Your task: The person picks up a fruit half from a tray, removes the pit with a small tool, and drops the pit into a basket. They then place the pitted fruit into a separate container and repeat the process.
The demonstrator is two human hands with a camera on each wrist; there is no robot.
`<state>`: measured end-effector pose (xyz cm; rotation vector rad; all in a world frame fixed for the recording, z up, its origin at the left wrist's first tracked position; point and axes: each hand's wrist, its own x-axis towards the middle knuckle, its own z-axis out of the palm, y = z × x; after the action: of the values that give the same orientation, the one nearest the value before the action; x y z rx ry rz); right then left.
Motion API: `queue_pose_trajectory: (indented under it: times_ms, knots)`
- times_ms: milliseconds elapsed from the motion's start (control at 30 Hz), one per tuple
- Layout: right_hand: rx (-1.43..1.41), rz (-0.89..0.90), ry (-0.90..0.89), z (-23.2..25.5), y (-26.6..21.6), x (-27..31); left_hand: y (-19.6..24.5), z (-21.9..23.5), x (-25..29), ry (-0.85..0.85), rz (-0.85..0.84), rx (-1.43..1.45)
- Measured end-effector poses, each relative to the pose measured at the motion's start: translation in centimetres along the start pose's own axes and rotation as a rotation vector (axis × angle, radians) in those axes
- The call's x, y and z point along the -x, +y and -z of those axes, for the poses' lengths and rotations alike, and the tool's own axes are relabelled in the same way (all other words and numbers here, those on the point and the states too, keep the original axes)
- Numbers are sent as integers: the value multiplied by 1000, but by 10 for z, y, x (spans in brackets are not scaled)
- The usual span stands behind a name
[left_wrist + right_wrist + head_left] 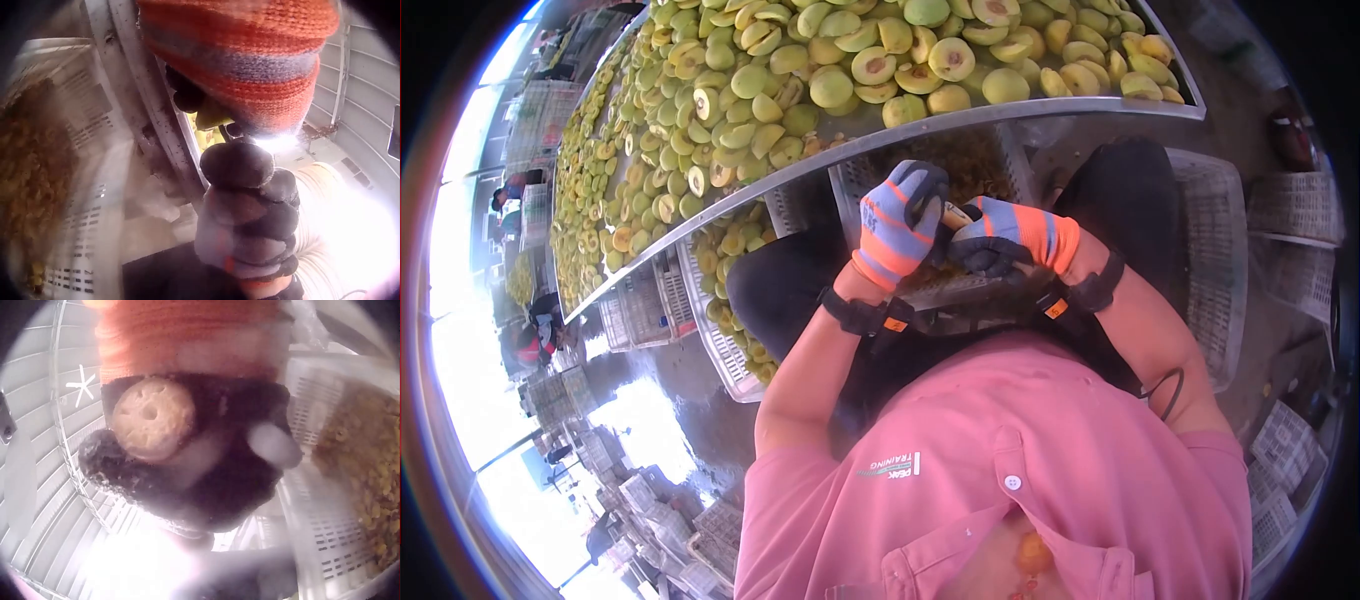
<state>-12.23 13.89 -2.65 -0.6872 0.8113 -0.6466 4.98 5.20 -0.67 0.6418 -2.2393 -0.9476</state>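
Note:
Both hands wear orange and grey knitted gloves with dark fingers and meet in front of the lap. My left hand (pixel 900 222) has its fingers curled and pinches a cut fruit piece (pixel 955 215), its pale face showing between the hands. In the left wrist view, a green edge of fruit (pixel 214 120) shows by the fingertips. My right hand (pixel 1012 238) grips a wooden-handled tool, the round butt of its handle (pixel 153 419) standing out of the fist in the right wrist view. The tool's working end is hidden between the hands.
A metal-edged table (pixel 880 138) heaped with halved green fruit (pixel 832 88) lies ahead. Below it, a white crate (pixel 710 335) holds more fruit on the left. A crate of brownish scraps (pixel 362 469) sits beneath the hands; another crate (pixel 1215 270) stands right.

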Motion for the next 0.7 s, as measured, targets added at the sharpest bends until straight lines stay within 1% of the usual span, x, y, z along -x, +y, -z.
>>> queue_pose_trajectory:
  times_ms: [33, 67, 133, 167, 200, 233, 267, 333, 367, 433, 467, 500, 533, 567, 600, 667, 700]
  knots:
    - [165, 126, 20, -1, -2, 3, -5, -8, 2, 18, 55, 40]
    - [177, 113, 23, 2, 0, 0, -10, -10, 4, 50, 112, 62]
    - [201, 86, 29, 6, 2, -2, 0, -7, 6, 61, 89, 15]
    - [204, 54, 22, 7, 4, -5, 5, -5, 8, 81, 72, 47]
    - [130, 49, 57, -1, 1, -4, 4, -6, 10, 83, 125, 145]
    - [52, 36, 104, -8, -6, 1, 4, -9, 9, 81, 269, 440]
    - [-23, -17, 50, -6, -10, 4, 4, -8, 7, 47, 337, 625]
    - [-183, -133, -13, -2, -17, 13, -1, -1, 2, -70, 362, 720]
    - [-167, -118, 1, -6, -18, 15, -2, 2, 2, -86, 332, 698]
    - [-135, -81, 32, -12, -23, 18, 14, 10, 0, -112, 297, 641]
    - [-113, -63, -3, -11, -22, 19, 22, 15, 1, -125, 288, 602]
    - [-92, -46, -38, -13, -22, 19, 27, 19, 1, -75, 137, 470]
    - [-75, -35, -72, -14, -22, 20, 29, 24, 2, -70, 38, 376]
    - [-64, 0, -9, -18, -19, 21, 31, 28, 2, -54, -8, 320]
    - [-79, 13, -19, -22, -18, 19, 35, 29, 2, -40, -49, 268]
    - [-112, 40, -36, -24, -15, 16, 39, 26, 2, 49, -46, 244]
    - [-189, 37, -39, -24, -14, 17, 41, 26, 0, 95, -46, 230]
